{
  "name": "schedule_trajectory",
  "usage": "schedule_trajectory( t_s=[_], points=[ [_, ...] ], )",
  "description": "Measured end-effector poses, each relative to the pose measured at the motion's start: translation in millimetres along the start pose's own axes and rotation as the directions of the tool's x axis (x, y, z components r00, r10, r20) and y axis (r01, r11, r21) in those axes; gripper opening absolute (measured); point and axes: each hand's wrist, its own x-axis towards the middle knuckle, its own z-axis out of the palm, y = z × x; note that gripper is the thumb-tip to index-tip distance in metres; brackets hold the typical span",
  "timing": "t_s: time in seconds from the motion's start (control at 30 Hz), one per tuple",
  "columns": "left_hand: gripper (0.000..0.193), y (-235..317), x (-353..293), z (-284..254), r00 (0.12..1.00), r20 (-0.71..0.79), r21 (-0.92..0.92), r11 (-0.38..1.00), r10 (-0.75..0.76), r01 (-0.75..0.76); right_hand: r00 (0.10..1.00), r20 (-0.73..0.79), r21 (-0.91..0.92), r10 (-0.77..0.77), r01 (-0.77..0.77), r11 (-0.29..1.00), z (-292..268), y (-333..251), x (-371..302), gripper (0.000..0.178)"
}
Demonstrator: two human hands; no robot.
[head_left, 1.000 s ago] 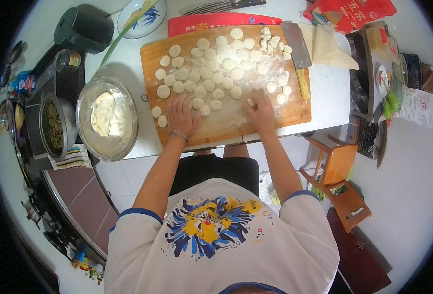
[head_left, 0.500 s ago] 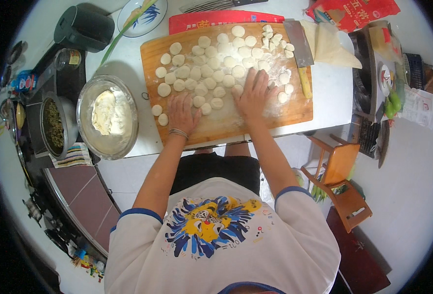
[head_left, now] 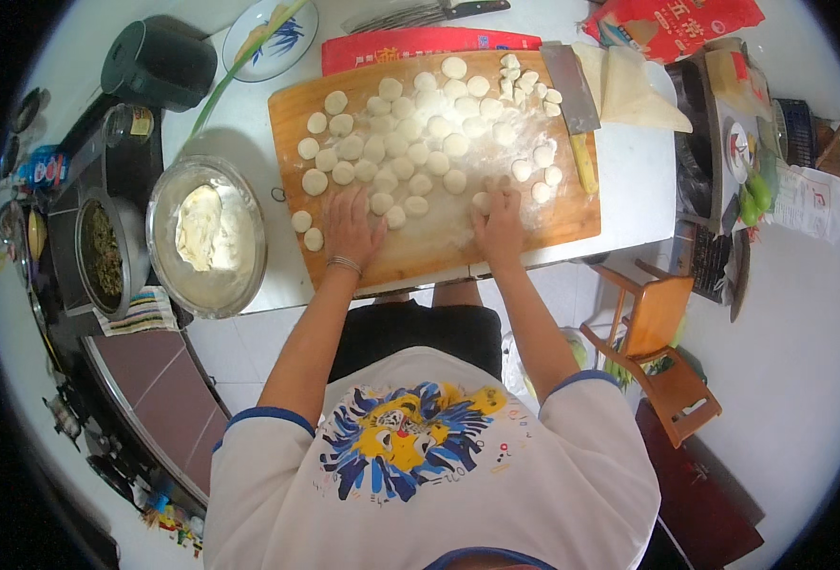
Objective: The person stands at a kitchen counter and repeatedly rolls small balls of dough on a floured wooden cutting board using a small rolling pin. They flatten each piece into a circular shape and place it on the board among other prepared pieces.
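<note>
Many small flattened dough rounds (head_left: 395, 144) lie across a floured wooden cutting board (head_left: 420, 261). My left hand (head_left: 350, 226) rests flat, fingers stretched, on the board's near left part, beside a few rounds. Near the front edge, right of the middle, my right hand (head_left: 500, 226) has its fingers curled around one dough round (head_left: 482, 201), which shows between thumb and forefinger. At the board's far right sits a cluster of small uncut-round dough lumps (head_left: 525, 87). A cleaver (head_left: 572, 90) with a yellow handle lies along the right side.
Left of the board stands a clear bowl (head_left: 157, 233) holding a large dough lump (head_left: 201, 228). Farther left is a metal bowl of chopped green filling (head_left: 105, 249). A plate (head_left: 296, 57) with a green stalk and a black-handled knife (head_left: 475, 9) lie behind; a wooden chair (head_left: 658, 323) stands right.
My right hand has drawn back toward me, and its spread fingers have curled in around a dough round. My left hand has hardly moved.
</note>
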Motion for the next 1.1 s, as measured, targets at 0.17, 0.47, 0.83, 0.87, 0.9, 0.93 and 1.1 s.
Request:
schedule_trajectory(
  t_s=[0.17, 0.47, 0.83, 0.87, 0.9, 0.93, 1.1],
  points=[
    [0.061, 0, 1, -4, 1.0, -0.02, 0.015, 1.0, 0.022, -0.022, 0.99, -0.023, 0.059, 0.139, -0.137, 0.989, -4, -8, 61, 0.052],
    [0.059, -4, 0, 2, 0.999, -0.041, -0.017, 0.999, 0.035, -0.036, 0.908, -0.386, -0.18, 0.161, -0.245, 0.953, -27, 69, 186, 0.035],
    [0.057, -2, -2, 0, 1.0, -0.018, -0.005, 1.0, 0.014, -0.014, 0.958, 0.085, 0.036, -0.275, 0.273, 0.961, -20, 16, 14, 0.029],
    [0.056, -1, -1, 0, 1.0, -0.017, -0.011, 1.0, 0.017, -0.017, 0.961, 0.116, 0.045, -0.251, 0.247, 0.968, -19, 15, 6, 0.032],
    [0.056, -1, 0, 0, 1.0, -0.016, -0.016, 1.0, 0.019, -0.019, 0.963, 0.146, 0.053, -0.227, 0.222, 0.974, -18, 14, 0, 0.035],
    [0.056, 0, 0, -1, 1.0, -0.016, -0.02, 1.0, 0.022, -0.022, 0.97, 0.096, 0.024, -0.223, 0.221, 0.975, -18, 13, -3, 0.037],
    [0.057, 2, 3, -7, 0.999, -0.04, -0.019, 0.999, 0.03, -0.031, 0.997, -0.058, 0.048, -0.053, 0.056, 0.997, -20, -8, -10, 0.04]
  ],
)
